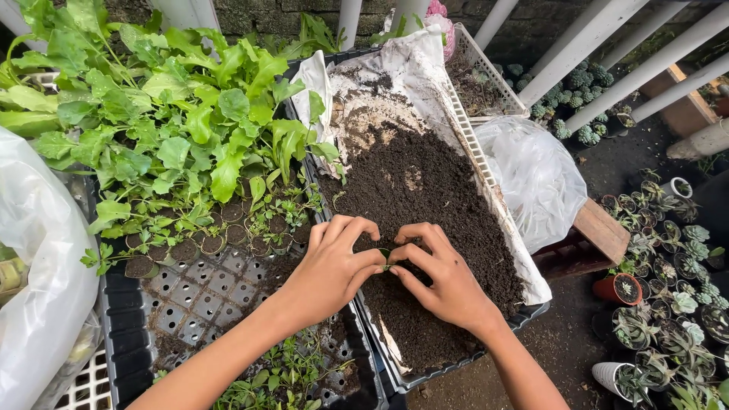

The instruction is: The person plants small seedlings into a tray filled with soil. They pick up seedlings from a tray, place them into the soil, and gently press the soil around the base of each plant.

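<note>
Head view: soil-filled tray (486,163) beside seedling tray (121,334), seemingly outdoors.

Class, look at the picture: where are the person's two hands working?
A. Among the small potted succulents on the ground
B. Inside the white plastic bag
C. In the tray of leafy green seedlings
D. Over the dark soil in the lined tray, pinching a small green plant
D: the left hand and right hand meet over the dark soil, fingertips closed around a small green plant.
</note>
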